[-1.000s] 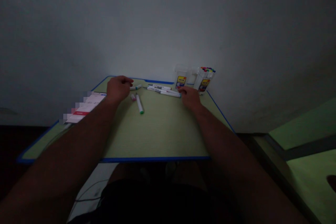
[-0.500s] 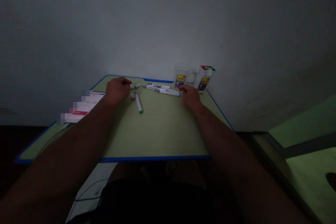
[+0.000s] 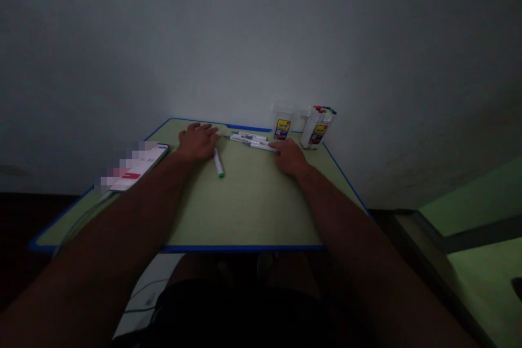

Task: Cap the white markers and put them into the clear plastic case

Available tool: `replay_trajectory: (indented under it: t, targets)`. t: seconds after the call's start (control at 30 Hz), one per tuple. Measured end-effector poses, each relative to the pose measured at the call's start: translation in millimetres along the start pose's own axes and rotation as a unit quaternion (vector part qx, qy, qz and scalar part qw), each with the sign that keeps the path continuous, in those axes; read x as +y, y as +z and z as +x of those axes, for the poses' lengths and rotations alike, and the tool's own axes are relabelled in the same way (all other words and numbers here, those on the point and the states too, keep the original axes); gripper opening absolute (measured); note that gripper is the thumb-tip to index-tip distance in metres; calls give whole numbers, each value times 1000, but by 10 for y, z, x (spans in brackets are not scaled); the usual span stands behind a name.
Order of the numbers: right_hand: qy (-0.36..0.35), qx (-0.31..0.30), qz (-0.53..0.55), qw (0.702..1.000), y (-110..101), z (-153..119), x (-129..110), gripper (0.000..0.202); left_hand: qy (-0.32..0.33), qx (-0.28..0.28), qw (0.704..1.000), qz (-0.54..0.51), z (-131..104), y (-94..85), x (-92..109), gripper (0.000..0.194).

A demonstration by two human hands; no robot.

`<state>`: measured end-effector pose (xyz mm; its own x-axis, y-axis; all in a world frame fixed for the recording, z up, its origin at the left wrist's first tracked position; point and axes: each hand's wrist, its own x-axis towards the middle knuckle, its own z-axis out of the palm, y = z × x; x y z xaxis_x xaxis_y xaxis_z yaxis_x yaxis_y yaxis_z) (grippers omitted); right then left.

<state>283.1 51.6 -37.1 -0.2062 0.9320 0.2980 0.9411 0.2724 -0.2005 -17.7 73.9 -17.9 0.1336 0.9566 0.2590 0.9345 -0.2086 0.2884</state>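
My left hand [image 3: 198, 142] lies over the back left of the table, palm down with its fingers apart, covering part of a white marker near its fingertips. Just below it is a white marker with a green end [image 3: 219, 165]. Several white markers [image 3: 248, 137] lie in a loose group at the back middle. My right hand [image 3: 289, 155] is at the right end of this group, its fingers closed at the end of a white marker [image 3: 261, 145] that lies on the table.
A clear case with a yellow label [image 3: 282, 126] and a case full of coloured markers [image 3: 317, 128] stand at the back right. A phone with a lit screen [image 3: 141, 168] and a cable lie on the left of the blue-edged table [image 3: 248, 217].
My left hand has moved right and flattened over the markers near it, hiding the pink-ended one. My right hand has shifted slightly left and down onto the end of a marker.
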Motion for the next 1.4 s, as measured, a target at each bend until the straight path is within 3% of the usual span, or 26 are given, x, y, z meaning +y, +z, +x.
replay_trajectory:
  t: [0.13,0.23,0.67,0.77,1.07,1.27,1.4]
  targets:
    - [-5,-12,-16,1000,-21,1,-13,48,-7,-55,998,4,-13,2,95,58]
    - [-23,-15,-25,999,-38,1,-32,46,-9,-63,998,15,5,9,126,62]
    - [-30,-10,-23,999,-75,-5,-55,33,12,-6,1000,17,89,18,42,55]
    - [-35,-11,-19,999,-60,-3,-46,33,22,-19,999,28,77,33,47,52]
    - [-38,-15,-18,999,-46,11,-41,31,48,27,995,80,27,23,180,34]
    - [-39,-22,-12,999,-64,-12,-76,35,83,-15,987,136,-19,23,277,36]
    - [-38,-34,-10,999,-81,-37,-86,41,59,5,990,130,0,47,250,48]
